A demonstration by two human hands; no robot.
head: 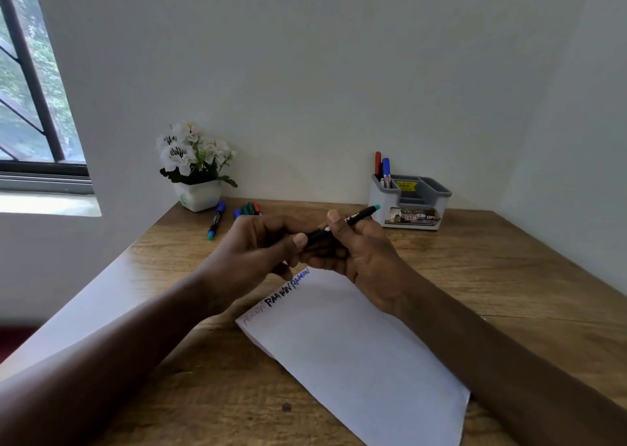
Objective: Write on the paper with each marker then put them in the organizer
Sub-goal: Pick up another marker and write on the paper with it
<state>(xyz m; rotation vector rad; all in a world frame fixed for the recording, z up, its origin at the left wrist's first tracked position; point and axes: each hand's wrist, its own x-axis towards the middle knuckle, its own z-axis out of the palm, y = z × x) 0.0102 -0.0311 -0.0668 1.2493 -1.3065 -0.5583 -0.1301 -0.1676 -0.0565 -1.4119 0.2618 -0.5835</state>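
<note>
Marker: the black marker (358, 217) with a green end is held above the top of the paper, its green end pointing towards the organizer.
Left hand: the left hand (258, 245) curls its fingers and thumb round the marker's near end.
Right hand: the right hand (361, 252) grips the barrel, thumb on top.
Paper: a white sheet (359, 354) lies slanted on the table under the forearms, with three words (288, 291) in pink, black and blue along its upper edge.
Organizer: a grey and white organizer (410, 208) stands by the wall, with a red marker (377, 163) and a blue marker (385, 170) upright in its left compartment.
Loose markers: one blue-capped marker (216, 220) and a small bunch (247, 209) lie near the flower pot (198, 195).
Surface: a wood-grain table (509, 276) fills the corner.
Room: plain pale walls (339, 72), with a barred window (30, 89) on the left showing greenery.
</note>
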